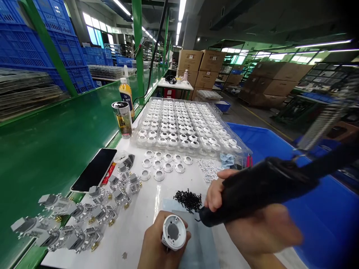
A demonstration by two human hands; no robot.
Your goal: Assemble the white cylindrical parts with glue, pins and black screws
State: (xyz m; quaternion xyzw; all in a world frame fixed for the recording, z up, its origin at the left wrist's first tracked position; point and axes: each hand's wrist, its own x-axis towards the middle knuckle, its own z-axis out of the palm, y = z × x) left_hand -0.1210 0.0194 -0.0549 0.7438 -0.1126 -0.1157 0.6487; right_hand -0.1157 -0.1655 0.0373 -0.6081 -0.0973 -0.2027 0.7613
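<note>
At the bottom middle, my left hand (157, 243) is wrapped round a white round housing (174, 232) whose open face points up toward me. My right hand (258, 228) grips a black electric screwdriver (252, 190) hanging from a coiled spring (322, 123). Its nose points down and left, close to a pile of black screws (188, 200) on the table. Whether a screw sits on its tip I cannot tell. Several white rings (159, 175) lie in rows farther back, beside a heap of small white parts (209, 169). At left stand several grey-and-white assemblies (98, 213) with brass bits.
Behind the rings stands a clear tray (179, 144) holding many white rings. A phone (95, 170), a glass tumbler (122, 121) and a yellow bottle (126, 95) line the left side, beside a green conveyor (75, 127). To the right is a large blue bin (316, 209).
</note>
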